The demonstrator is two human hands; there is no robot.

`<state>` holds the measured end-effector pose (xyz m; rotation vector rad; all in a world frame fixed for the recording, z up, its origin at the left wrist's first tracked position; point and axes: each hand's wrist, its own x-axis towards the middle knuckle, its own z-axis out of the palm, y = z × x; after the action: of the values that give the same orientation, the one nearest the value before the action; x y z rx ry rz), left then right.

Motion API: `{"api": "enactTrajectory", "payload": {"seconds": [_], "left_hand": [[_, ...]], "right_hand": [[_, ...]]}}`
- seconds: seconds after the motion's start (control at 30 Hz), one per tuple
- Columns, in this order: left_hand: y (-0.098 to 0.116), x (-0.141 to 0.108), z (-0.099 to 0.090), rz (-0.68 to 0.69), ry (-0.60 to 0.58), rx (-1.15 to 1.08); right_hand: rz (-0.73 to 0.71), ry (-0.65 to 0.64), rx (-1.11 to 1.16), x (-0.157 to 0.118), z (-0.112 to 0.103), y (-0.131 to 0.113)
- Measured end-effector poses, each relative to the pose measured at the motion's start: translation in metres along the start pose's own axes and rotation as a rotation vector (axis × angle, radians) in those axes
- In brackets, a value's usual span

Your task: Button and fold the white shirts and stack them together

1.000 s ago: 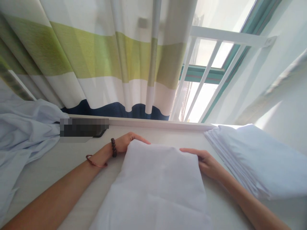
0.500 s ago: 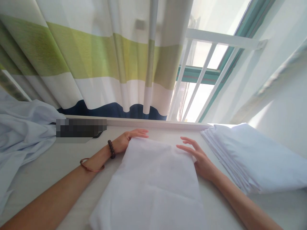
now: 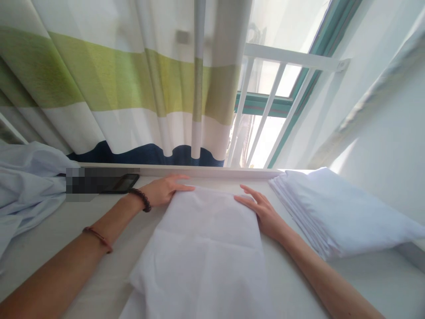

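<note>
A white cloth [image 3: 206, 257], folded to a long panel with faint creases, lies in front of me and runs out of the bottom of the view. At its far left corner is my left hand [image 3: 162, 190], fingers stretched out and apart, one of them lying over the cloth's edge. My right hand [image 3: 265, 215] rests at the far right corner, its fingers spread and touching the cloth's edge. Both hands are open. A dark beaded bracelet [image 3: 141, 199] and a thin reddish bangle [image 3: 98, 239] circle the left arm.
To the right lies a stack of folded white cloth [image 3: 338, 212]. Crumpled white fabric [image 3: 29, 186] lies at the left, beside a black phone [image 3: 124, 182], partly blurred out. Behind the raised far edge [image 3: 212, 172] hang a striped curtain [image 3: 126, 79] and white railings [image 3: 265, 119].
The view has shifted slightly to the right. My left hand has turned over the cloth's far left corner. My right hand stays at the right corner, fingers still spread.
</note>
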<state>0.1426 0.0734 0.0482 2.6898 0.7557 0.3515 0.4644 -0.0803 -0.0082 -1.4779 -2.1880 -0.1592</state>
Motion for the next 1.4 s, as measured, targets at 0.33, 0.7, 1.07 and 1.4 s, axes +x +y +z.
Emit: {"api": "enactTrajectory", "payload": {"seconds": [0.33,0.7,1.07,1.4], "left_hand": [[0.074,-0.035,0.03,0.013,-0.411,0.093],[0.105,-0.043,0.009,0.075,-0.417,0.18],[0.113,-0.032,-0.012,0.154,-0.303,0.277],[0.106,-0.045,-0.004,-0.065,-0.656,0.203]], "right_hand": [[-0.351,-0.241,-0.057,-0.021,-0.019,-0.031],[-0.433,-0.161,0.162,-0.029,-0.034,-0.052],[-0.355,0.097,0.301,-0.029,-0.028,-0.055],[-0.353,-0.429,0.29,-0.024,-0.055,-0.07]]}}
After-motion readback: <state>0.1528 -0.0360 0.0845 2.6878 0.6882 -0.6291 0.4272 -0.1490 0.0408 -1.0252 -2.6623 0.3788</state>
